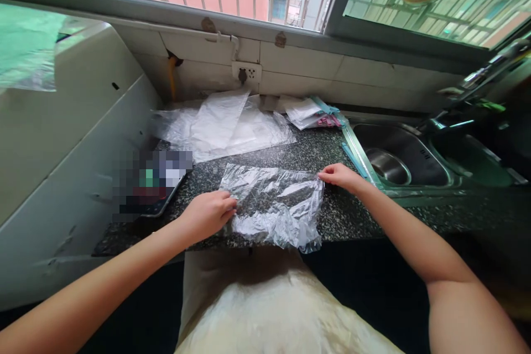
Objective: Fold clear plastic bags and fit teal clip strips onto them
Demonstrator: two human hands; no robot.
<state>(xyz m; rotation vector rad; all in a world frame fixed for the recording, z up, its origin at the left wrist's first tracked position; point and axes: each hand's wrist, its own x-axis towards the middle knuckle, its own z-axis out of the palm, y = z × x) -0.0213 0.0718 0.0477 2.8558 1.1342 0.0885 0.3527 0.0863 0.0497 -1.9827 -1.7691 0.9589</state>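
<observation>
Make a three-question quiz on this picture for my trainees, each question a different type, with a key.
1. True or false: in the picture, the sink is right of the clear plastic being handled.
2. Which part of this plastic does the right hand pinch? A) near left corner B) far right corner C) middle
3. How many hands touch it?

Key: 1. True. 2. B. 3. Two, right and left hand.

Two hands (211, 213) (341, 176); one held plastic film (282, 207); one socket (251, 71).
</observation>
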